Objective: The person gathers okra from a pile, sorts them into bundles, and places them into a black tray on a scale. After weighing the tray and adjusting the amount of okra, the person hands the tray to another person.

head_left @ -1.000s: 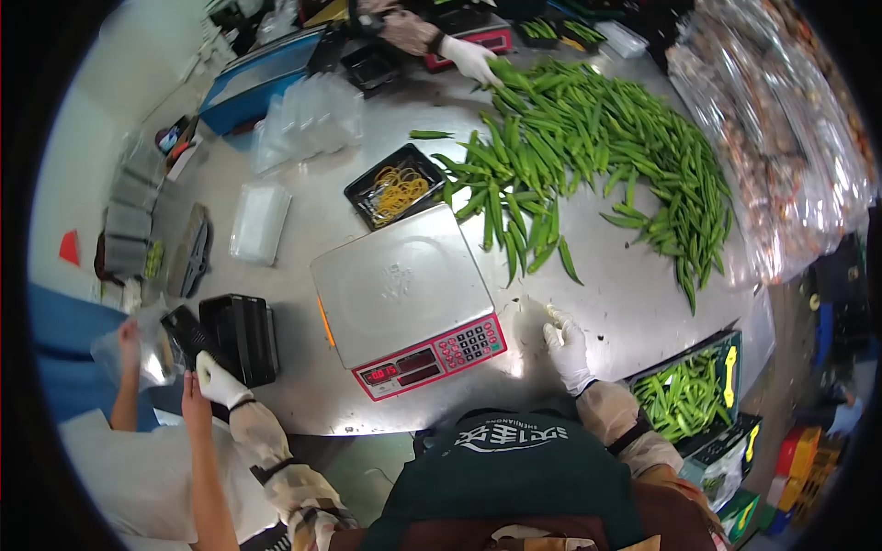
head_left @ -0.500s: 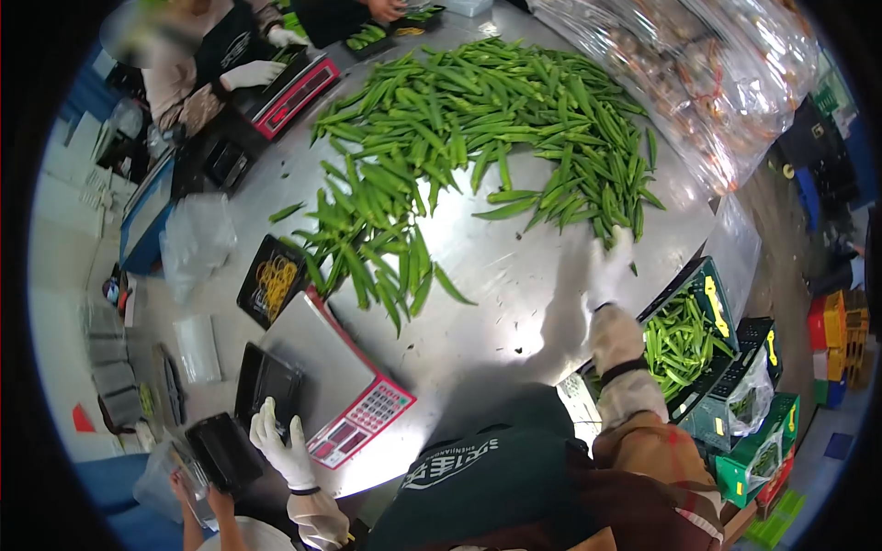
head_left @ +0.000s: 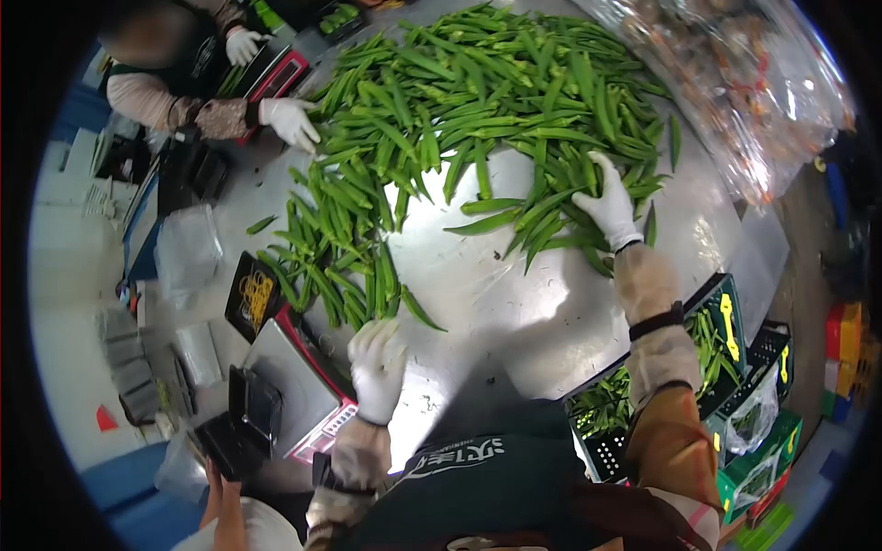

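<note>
A broad heap of green okra (head_left: 478, 83) curves across the metal table. My right hand (head_left: 610, 209), in a white glove, reaches into its right arm of pods. Thumb and fingers are spread apart over the okra there, with nothing gripped that I can see. Gloved in white too, my left hand (head_left: 377, 369) is over the table just below the heap's left end. Its fingers are stretched out, nearest to a few okra pods, and it holds nothing. Beside it on the left stands a red-edged scale (head_left: 292, 376) with a metal top.
A black tray of yellow rubber bands (head_left: 255, 296) and black trays (head_left: 255, 402) are at the left. Crates holding okra (head_left: 602, 404) stand at my right. A plastic-wrapped bundle (head_left: 735, 83) lies upper right. A co-worker's gloved hand (head_left: 290, 123) touches the heap's far left.
My right hand has moved forward from the heap's near edge into the pods. My left hand has crossed rightward past the scale. The co-worker's hand has reached from the other scale to the okra.
</note>
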A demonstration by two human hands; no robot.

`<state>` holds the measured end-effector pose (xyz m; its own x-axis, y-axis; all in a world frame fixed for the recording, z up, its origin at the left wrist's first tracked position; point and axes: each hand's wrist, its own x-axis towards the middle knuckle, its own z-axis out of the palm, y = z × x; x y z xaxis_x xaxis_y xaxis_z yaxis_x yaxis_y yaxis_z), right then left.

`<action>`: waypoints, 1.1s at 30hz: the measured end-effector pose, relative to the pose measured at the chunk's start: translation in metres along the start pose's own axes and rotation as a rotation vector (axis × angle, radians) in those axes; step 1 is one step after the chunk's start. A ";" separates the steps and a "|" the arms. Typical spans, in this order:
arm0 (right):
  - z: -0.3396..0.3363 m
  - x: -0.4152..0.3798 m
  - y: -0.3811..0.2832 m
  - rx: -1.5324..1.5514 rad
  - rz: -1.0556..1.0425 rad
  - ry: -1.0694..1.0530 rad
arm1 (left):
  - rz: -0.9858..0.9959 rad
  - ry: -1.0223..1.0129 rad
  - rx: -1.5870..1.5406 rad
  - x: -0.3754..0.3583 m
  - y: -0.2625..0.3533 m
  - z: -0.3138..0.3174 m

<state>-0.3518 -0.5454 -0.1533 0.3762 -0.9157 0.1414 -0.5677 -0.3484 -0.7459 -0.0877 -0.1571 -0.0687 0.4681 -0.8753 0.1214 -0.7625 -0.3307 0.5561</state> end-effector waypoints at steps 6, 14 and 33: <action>0.090 -0.063 -0.121 -0.233 -0.388 -0.242 | -0.140 -0.143 0.133 0.027 -0.019 0.081; 0.130 -0.139 -0.144 0.210 -0.438 -0.607 | -0.264 -0.104 -0.162 -0.014 -0.038 0.066; 0.100 -0.122 -0.100 -0.265 -0.323 -0.503 | -0.823 -0.254 0.627 0.133 -0.295 -0.092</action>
<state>-0.2680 -0.3792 -0.1608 0.8185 -0.5732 -0.0381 -0.5054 -0.6869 -0.5222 0.2409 -0.1433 -0.1407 0.8922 -0.3240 -0.3145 -0.3818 -0.9132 -0.1424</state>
